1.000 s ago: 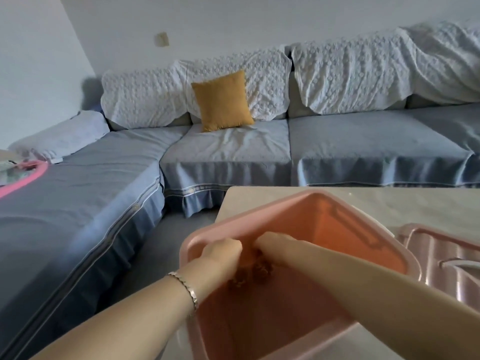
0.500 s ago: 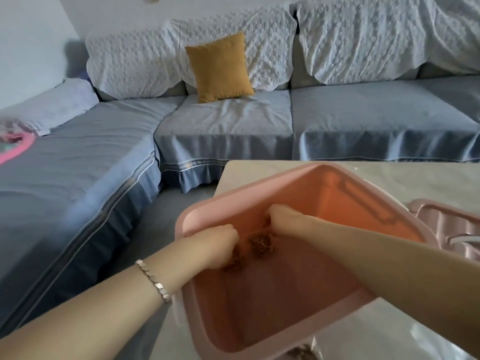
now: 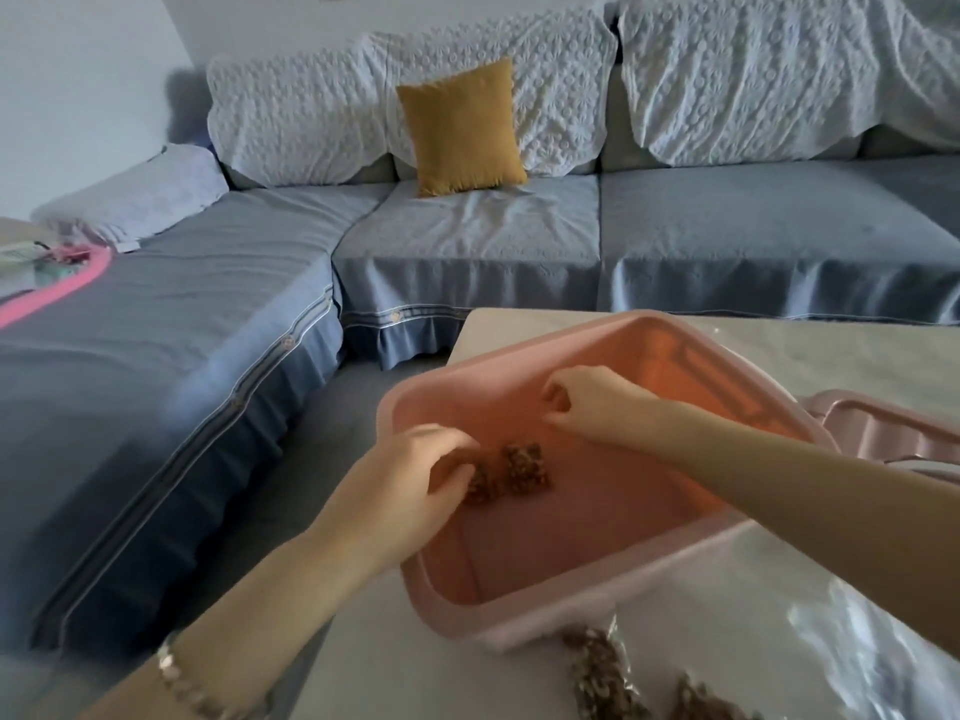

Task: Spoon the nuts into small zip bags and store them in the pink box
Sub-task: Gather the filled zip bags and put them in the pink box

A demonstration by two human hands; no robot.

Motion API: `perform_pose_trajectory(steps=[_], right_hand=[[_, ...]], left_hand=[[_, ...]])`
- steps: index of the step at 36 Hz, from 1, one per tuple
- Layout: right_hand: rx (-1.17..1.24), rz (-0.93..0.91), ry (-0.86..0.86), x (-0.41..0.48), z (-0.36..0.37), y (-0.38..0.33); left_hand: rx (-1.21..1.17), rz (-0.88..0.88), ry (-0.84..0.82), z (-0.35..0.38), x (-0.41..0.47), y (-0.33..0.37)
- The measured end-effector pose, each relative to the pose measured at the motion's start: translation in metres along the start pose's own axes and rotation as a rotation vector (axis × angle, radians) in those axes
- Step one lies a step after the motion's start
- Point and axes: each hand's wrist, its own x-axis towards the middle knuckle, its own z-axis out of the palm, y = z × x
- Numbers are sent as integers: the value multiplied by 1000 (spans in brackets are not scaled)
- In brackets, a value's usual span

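The pink box point(image 3: 566, 613) stands tilted on the table's near left corner. Two small zip bags of brown nuts lie side by side on its floor: one bag point(image 3: 525, 467) lies free, the other bag point(image 3: 482, 484) sits at my left fingertips. My left hand point(image 3: 410, 485) reaches over the box's left rim, its curled fingers and thumb pinching that bag's edge. My right hand point(image 3: 587, 402) hovers inside the box above the far wall, fingers loosely curled, holding nothing.
The box's pink lid point(image 3: 893, 433) lies to the right on the pale table point(image 3: 831, 356). A large clear bag of nuts point(image 3: 597, 672) lies in front of the box, near the bottom edge. A blue sofa point(image 3: 467, 252) wraps round the left and far sides.
My right hand has let go of its bag and lifted away toward the far wall. Both bags now lie on the box floor. The view has tilted down.
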Motion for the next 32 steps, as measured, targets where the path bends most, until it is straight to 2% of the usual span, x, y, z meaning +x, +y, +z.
perform_pose_trajectory(steps=[4,6,8,10,14,16,18,21,25,29,32], right_hand=[[66,-140,189,-81,-32,-7],[92,-184,197,-127,-36,-8],[146,-182,128,-161,-29,-6],[121,-126,11,-177,-7,2],[53,78,-191,-172,64,23],[54,166,-184,-161,100,29],[22,117,-153,-149,128,33],[147,227,-100,-137,151,29],[349,271,-83,-144,146,21],[495,152,-74,-164,113,20],[580,-7,-44,-182,53,7]], left_hand=[[-57,18,94,8,-48,31],[6,35,101,14,-65,40],[112,104,132,23,-74,40],[159,141,151,33,-77,34],[73,115,239,52,-81,25],[65,127,266,55,-81,27],[67,131,273,56,-81,27],[55,129,290,56,-80,26],[52,138,300,59,-80,26],[10,119,335,60,-79,23],[-99,29,435,57,-77,22]])
